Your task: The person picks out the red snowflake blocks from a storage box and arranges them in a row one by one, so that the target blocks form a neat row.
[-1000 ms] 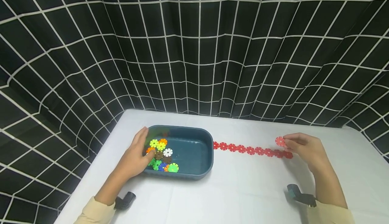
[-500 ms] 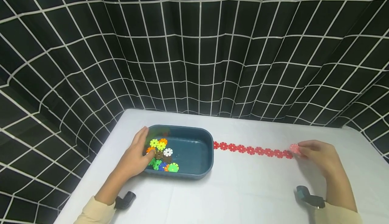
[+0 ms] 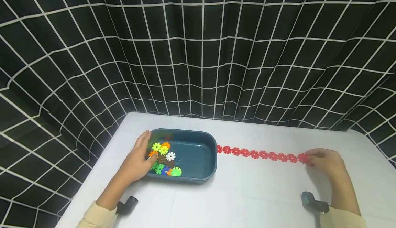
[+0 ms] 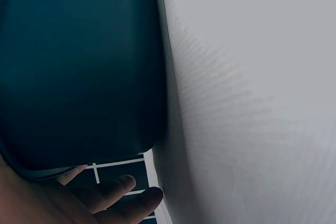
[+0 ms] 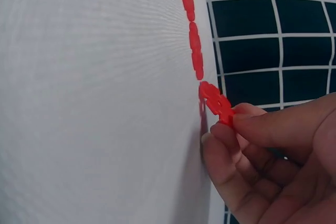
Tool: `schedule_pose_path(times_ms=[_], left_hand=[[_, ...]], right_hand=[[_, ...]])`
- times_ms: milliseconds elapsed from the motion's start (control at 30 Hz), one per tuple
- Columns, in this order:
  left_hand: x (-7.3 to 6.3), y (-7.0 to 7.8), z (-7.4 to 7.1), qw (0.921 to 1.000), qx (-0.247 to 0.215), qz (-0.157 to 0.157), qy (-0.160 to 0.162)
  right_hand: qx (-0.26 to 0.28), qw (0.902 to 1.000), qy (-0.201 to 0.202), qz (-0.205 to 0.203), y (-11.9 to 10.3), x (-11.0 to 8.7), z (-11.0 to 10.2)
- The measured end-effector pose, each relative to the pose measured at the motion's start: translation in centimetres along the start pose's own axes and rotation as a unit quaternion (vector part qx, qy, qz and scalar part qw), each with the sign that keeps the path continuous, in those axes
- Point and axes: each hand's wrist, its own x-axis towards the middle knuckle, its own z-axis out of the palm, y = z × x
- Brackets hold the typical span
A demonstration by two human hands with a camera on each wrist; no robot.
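Observation:
My right hand pinches a red notched plastic disc between thumb and fingertips. In the right wrist view this disc tilts, its lower edge at the table beside the end of a row of red discs. The row lies flat, running from the bin's right side toward my right hand. My left hand grips the left side of a dark blue plastic bin, thumb over the rim and fingers along the outside. Several notched discs in yellow, orange, green, brown, blue and white lie in the bin's left half.
A white cloth covers the table. Behind it hangs a black curtain with a white grid, meeting the table's far edge. Dark wrist devices show below both hands.
My right hand has moved right and lowered the red disc from above the row to its right end. The left hand and the bin stay in place.

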Motion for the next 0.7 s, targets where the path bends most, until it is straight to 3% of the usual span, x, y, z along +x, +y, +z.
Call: schedule_pose_path(times_ms=[700], left_hand=[[0.07, 0.0, 0.1, 1.0, 0.002, -0.001, 0.002]], right_hand=[[-0.014, 0.9996, -0.024, 0.01, 0.56, 0.74, 0.44]])
